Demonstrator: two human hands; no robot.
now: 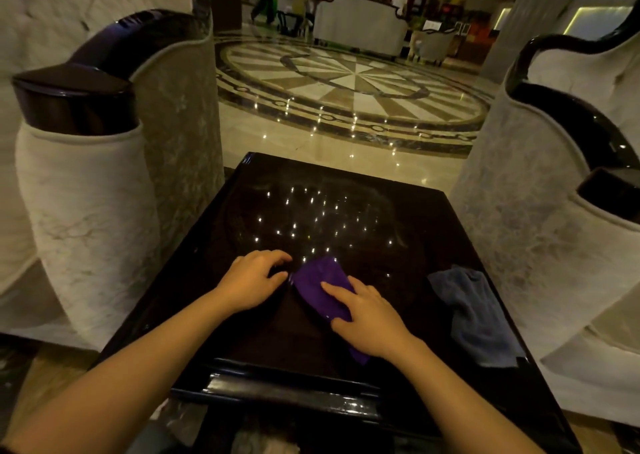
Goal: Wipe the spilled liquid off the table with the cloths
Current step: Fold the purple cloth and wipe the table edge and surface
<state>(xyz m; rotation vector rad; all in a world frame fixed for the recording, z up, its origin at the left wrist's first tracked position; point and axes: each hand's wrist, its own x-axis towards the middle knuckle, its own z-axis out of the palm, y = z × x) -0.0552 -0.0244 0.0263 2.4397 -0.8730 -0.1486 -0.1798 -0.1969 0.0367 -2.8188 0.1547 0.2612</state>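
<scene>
Your right hand (363,318) lies flat, palm down, on the purple cloth (322,287), fingers spread and extended, pressing rather than gripping. The cloth sits on the near-centre of the dark glossy table (433,218), bunched into a rough wedge: its far end pokes out past your fingertips and a small corner shows beside your wrist on the near side.

Your left hand (254,279) rests on the bare tabletop just left of the cloth, fingers curled loosely with their tips down on the surface. Thumb tip is right at the cloth's left edge; can't tell if it actually touches. It holds nothing.

The grey cloth (474,311) lies crumpled along the right edge of the table, well apart from both hands, untouched.

Tabletop beyond your hands reflects a cluster of ceiling light points, with faint smeared arcs around them. Probably wet streaks, but the gloss and low light make that hard to confirm.

Light upholstered armchairs with dark glossy arm caps flank the table, one left (90,190) and one right (554,211). Patterned marble floor (346,83) lies beyond.
</scene>
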